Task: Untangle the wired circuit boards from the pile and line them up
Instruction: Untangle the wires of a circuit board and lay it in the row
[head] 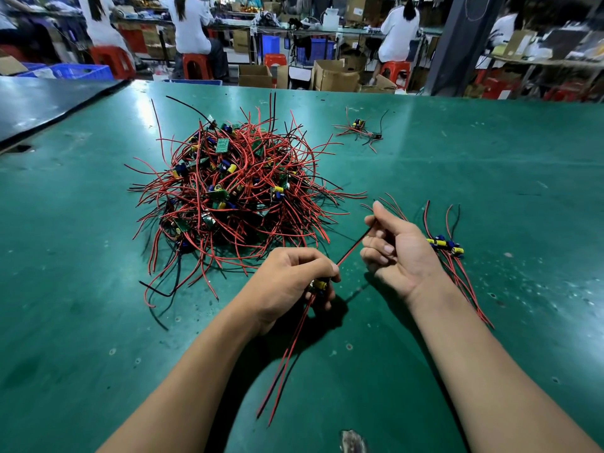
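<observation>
Fingers (322, 260) of the left hand (291, 282) are curling round a small circuit board (318, 285) at lower centre, its red wires trailing toward the bottom edge. Right hand (395, 253) fingers are pinching a wire (351, 251) stretching from it. Just right, sorted boards (446, 244) are lying side by side on the green surface (490, 174). Farther back, at centre, the tangled pile (228, 188) is sitting.

Bright and even, lit from overhead. Pale glare in broad streaks across the far part of the green table (490, 191). Soft dark shadows under the left hand (287, 282) and right hand (398, 253), also beneath the forearms (183, 380). Crisp at the pile (228, 184), the gripped circuit board (318, 285) and the pinched wire (354, 245). Smeared and out of focus at the back, around the seated people (192, 24) on red stools (196, 65). Heavily bent by wide-angle distortion toward all 4 edges.
</observation>
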The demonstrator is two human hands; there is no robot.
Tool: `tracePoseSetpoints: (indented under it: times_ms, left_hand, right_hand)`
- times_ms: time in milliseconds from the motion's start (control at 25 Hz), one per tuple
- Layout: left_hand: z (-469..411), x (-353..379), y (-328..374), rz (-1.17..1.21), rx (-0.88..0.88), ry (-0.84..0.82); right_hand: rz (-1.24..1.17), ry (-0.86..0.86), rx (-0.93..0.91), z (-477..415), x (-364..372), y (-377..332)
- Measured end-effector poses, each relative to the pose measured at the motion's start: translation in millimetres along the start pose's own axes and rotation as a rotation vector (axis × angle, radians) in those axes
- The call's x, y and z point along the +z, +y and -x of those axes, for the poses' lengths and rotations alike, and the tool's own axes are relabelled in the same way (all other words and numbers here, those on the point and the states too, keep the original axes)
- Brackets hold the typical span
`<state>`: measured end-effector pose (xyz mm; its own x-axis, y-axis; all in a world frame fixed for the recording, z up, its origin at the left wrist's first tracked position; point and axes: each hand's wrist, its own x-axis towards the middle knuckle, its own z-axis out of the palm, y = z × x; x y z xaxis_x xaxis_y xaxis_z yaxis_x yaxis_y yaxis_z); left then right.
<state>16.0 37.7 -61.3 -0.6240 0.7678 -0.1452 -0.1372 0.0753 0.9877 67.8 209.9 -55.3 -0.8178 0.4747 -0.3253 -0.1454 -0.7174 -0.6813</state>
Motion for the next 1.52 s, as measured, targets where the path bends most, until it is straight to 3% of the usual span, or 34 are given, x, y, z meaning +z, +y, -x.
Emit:
tracePoseSetpoints:
  times_ms: [280,480,600,680,1000,1520]
  left_hand:
    - [2,-2,0,-0.107,0.034,-0.039]
    - [0,1,-2,0.021,-0.014,0.035]
    - [-2,2,-3,0.155,-0.006,0.097]
    - [-2,1,-3,0.187,0.006,0.106]
    - [2,1,-1,0.008,0.029,0.055]
    - [4,0,1,-0.104,0.047,-0.060]
  right_hand:
    - [-0.050,-0.037,0.135,-1,-3,1]
    - [0.444,-0.082,-0.103,4,-6,11]
    - [0.577,-0.292,-0.021,10,-5,27]
    - [0.562,-0.337,0.013,12,-3,33]
    - [0.719,-0.183,-0.193,-1,-11,35]
    - [0.620,0.112,-0.489,-20,-14,23]
